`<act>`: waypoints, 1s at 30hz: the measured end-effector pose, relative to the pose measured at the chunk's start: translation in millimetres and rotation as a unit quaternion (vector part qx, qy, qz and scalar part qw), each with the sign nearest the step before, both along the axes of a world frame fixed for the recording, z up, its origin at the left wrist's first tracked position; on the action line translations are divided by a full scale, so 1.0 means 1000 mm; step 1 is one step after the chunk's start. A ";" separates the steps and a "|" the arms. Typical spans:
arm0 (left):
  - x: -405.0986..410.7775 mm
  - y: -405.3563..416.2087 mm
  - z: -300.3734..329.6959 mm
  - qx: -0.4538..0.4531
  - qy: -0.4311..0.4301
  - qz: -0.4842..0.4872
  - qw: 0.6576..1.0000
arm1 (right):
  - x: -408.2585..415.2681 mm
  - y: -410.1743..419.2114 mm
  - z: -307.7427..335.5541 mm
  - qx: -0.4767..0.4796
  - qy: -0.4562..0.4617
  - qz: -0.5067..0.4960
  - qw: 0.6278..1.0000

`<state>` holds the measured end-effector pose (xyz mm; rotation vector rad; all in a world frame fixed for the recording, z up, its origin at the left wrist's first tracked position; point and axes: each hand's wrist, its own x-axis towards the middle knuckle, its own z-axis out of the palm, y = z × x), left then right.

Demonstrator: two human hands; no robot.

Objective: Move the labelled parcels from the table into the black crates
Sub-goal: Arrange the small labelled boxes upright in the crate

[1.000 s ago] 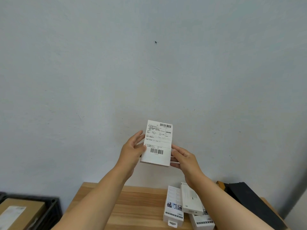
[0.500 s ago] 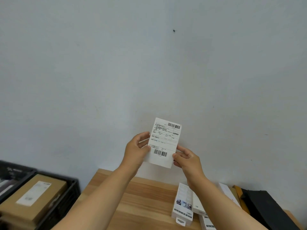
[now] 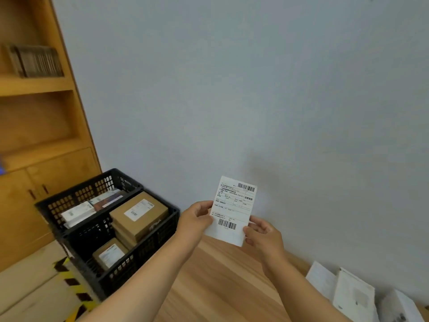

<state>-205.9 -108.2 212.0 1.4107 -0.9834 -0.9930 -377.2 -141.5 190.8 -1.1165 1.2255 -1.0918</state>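
Observation:
Both hands hold a flat white parcel (image 3: 233,210) with a barcoded shipping label upright in the air above the wooden table (image 3: 222,287). My left hand (image 3: 197,218) grips its left edge and my right hand (image 3: 261,233) pinches its lower right edge. Two black crates stand left of the table: the near crate (image 3: 148,247) holds brown labelled boxes, the far crate (image 3: 76,196) holds white and dark parcels.
Several white boxes (image 3: 348,291) lie at the table's right end. A wooden shelf unit with cabinet doors (image 3: 39,140) stands behind the crates. Yellow-black hazard tape (image 3: 74,289) marks the floor. A plain grey wall is ahead.
The view has swung left, bringing the crates and shelf into sight. The parcel stays held in both hands and has travelled left with them, toward the crates.

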 end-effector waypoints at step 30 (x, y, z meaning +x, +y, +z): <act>0.519 0.150 -0.048 0.054 0.011 0.110 0.992 | 0.540 0.090 -0.047 0.073 0.042 0.176 0.981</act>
